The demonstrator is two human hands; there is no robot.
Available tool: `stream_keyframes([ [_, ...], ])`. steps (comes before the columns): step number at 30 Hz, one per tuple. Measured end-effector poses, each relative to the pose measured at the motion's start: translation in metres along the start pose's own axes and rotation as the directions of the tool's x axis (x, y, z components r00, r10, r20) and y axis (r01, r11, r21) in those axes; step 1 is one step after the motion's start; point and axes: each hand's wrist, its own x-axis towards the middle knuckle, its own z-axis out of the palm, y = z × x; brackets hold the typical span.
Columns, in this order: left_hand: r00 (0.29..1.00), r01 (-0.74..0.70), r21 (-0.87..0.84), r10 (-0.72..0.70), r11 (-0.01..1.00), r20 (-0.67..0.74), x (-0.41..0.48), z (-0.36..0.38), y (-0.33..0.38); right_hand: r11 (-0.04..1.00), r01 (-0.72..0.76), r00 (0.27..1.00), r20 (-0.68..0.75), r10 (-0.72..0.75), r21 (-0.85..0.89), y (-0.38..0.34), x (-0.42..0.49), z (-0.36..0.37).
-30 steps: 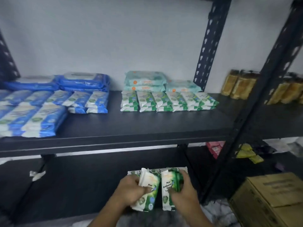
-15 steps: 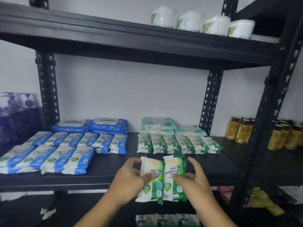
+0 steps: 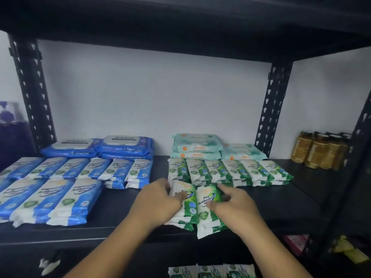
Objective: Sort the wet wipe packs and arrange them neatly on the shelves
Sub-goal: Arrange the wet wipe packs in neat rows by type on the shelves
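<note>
Left hand [image 3: 158, 201]: my grip clamped on the left green stack [image 3: 188, 209]. Right hand [image 3: 233, 206]: grip pinching the right green stack [image 3: 206, 197]. The stacks touch, side by side at the shelf [image 3: 120, 209] front, just before the green row [image 3: 228, 171]. That puts like with like, apart from the blue packs [image 3: 56, 197]. Squaring up comes next, I judge.

I saw two pine packs [image 3: 190, 205] side by side at shelf [image 3: 120, 207] front, pine row [image 3: 228, 170] just behind, guardian packs [image 3: 197, 146] behind that, fragrance packs [image 3: 50, 195] left, jars [image 3: 319, 151] far right.
</note>
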Motion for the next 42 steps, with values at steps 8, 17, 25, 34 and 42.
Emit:
stream_keyframes([
  [8, 0.971, -0.184, 0.215, 0.211, 0.959, -0.113, -0.003, -0.006, -0.004, 0.943, 0.232, 0.970, -0.020, -0.244, -0.237, 0.010, 0.006, -0.006],
  [17, 0.827, -0.546, 0.173, 0.560, 0.820, -0.049, -0.037, 0.010, -0.030, 0.817, 0.437, 0.891, 0.306, -0.335, -0.377, 0.013, -0.019, -0.025],
  [25, 0.801, -0.543, 0.162, 0.566, 0.824, -0.194, -0.029, 0.027, -0.036, 0.798, 0.488, 0.873, 0.227, -0.433, -0.354, 0.024, -0.011, -0.017],
  [34, 0.814, -0.517, 0.138, 0.535, 0.845, -0.227, -0.012, 0.038, -0.031, 0.767, 0.545, 0.834, 0.133, -0.535, -0.338, 0.036, 0.006, -0.005],
  [42, 0.806, -0.525, 0.168, 0.551, 0.834, -0.217, -0.012, 0.042, -0.030, 0.762, 0.567, 0.817, 0.095, -0.569, -0.314, 0.040, 0.008, -0.001],
])
